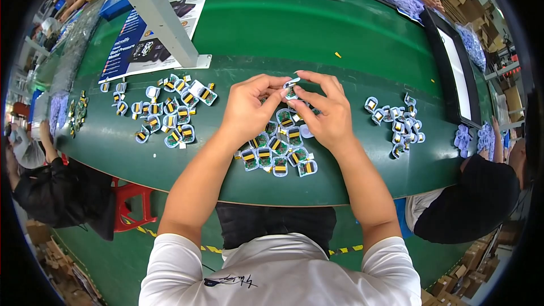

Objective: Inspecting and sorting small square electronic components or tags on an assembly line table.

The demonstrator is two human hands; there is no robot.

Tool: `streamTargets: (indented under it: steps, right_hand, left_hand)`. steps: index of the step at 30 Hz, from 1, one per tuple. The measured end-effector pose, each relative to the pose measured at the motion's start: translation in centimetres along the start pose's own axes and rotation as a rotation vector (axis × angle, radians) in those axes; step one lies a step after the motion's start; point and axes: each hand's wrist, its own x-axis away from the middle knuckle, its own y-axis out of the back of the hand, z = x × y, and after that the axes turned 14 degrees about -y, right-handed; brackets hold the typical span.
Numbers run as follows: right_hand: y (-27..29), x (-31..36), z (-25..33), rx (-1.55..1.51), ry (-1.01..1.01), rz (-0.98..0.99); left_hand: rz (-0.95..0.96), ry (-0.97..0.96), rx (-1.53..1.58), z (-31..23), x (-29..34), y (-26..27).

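Between my two hands, above the green table, is a small light-blue plastic housing with a green circuit board in it. My left hand pinches it from the left with thumb and fingers. On its other side, the fingers of my right hand close on its upper edge and side. Just below my hands lies a loose group of similar housings with green boards and black-and-yellow parts. More of these housings are spread left of my left arm. A smaller cluster sits to the right.
A grey metal post stands on a printed sheet at the back left. Bare circuit boards lie far left. At the right is a black-framed light panel, with purple-blue parts nearby. Co-workers sit on both sides.
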Motion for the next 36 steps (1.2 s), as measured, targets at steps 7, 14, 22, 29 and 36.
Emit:
streamTargets:
  steps: [7, 14, 22, 29, 36]
  right_hand:
    - [-0.4, 0.2, 0.2, -0.124, -0.113, 0.005]
    - [-1.6, 1.1, 0.6, -1.034, -0.52, 0.237]
    - [-0.5, 0.3, 0.1, -1.097, -0.497, 0.265]
    - [-0.6, -0.1, -1.6, -0.673, -0.339, 0.019]
    - [2.4, -0.7, -2.0, -0.198, -0.151, 0.127]
  left_hand:
    - [0.036, -0.262, -0.27, -0.8, -0.1, -0.2]
    - [-0.082, -0.372, -0.323, -0.4, -0.3, -0.3]
    - [-0.167, -0.176, 0.022, 0.4, 0.0, 0.0]
    - [-0.012, -0.193, 0.1, 0.7, -0.5, -0.4]
    - [0.102, 0.029, 0.23, 0.6, 0.1, -0.5]
